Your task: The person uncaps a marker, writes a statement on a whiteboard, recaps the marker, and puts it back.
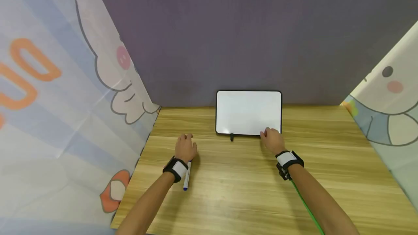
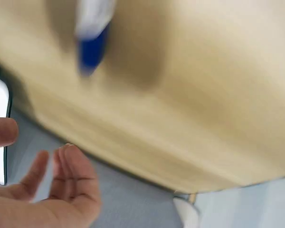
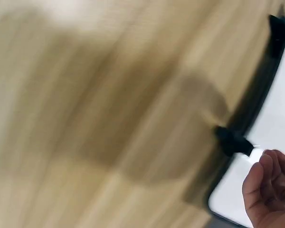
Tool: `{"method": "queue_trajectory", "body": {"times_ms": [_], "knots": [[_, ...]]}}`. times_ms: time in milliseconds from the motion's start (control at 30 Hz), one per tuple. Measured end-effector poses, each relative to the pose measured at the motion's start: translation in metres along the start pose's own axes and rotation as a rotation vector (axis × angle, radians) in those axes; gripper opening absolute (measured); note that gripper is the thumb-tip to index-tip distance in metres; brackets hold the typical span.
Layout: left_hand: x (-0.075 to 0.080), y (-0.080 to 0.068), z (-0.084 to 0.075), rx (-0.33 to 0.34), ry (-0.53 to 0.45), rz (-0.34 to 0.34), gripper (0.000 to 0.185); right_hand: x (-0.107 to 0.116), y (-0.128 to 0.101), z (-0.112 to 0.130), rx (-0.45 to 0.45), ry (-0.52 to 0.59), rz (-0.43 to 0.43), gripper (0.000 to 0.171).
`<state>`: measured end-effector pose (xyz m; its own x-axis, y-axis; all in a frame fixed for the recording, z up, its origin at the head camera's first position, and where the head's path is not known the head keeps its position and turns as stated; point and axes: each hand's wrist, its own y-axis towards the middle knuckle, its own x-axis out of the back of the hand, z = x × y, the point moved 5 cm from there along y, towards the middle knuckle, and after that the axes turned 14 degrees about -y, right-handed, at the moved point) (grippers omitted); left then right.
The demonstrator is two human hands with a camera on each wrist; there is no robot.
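Whiteboard point(image 1: 248, 112) at right hand point(image 1: 272, 141), marker point(image 1: 187, 176) under left hand point(image 1: 185, 148)

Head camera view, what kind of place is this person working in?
Probably a small makeshift recording booth, not a home or office: a bare wooden table is boxed in by cartoon-print sheets and a plain purple backdrop, with only a small whiteboard and a marker laid out.

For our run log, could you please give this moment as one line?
left hand: open, above pen | right hand: at whiteboard lower corner, grip unclear | table
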<state>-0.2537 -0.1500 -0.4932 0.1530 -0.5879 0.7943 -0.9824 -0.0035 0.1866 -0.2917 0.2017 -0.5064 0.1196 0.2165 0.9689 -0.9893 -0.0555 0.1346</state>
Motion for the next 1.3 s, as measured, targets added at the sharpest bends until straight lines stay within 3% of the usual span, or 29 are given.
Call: {"method": "queue_trajectory", "body": {"times_ms": [200,367,500,867,1300], "knots": [[-0.011,-0.057,0.038,0.144,0.036,0.026,0.044,-0.025,-0.016,-0.022,-0.095,0.012,0.024,0.037],[-0.021,-0.077,0.047,0.222,-0.057,0.054,0.047,-0.035,-0.017,-0.027,-0.09,0.088,-0.026,0.037],[-0.028,-0.081,0.047,0.231,-0.079,0.071,0.051,-0.041,-0.015,-0.027,-0.081,0.109,-0.035,0.035],[-0.028,-0.077,0.039,0.13,-0.059,0.076,0.052,-0.047,-0.007,-0.027,-0.062,0.054,-0.062,0.029],[-0.032,-0.078,0.036,0.132,-0.107,0.117,0.044,-0.043,-0.015,-0.024,-0.044,0.109,-0.188,0.037]]}}
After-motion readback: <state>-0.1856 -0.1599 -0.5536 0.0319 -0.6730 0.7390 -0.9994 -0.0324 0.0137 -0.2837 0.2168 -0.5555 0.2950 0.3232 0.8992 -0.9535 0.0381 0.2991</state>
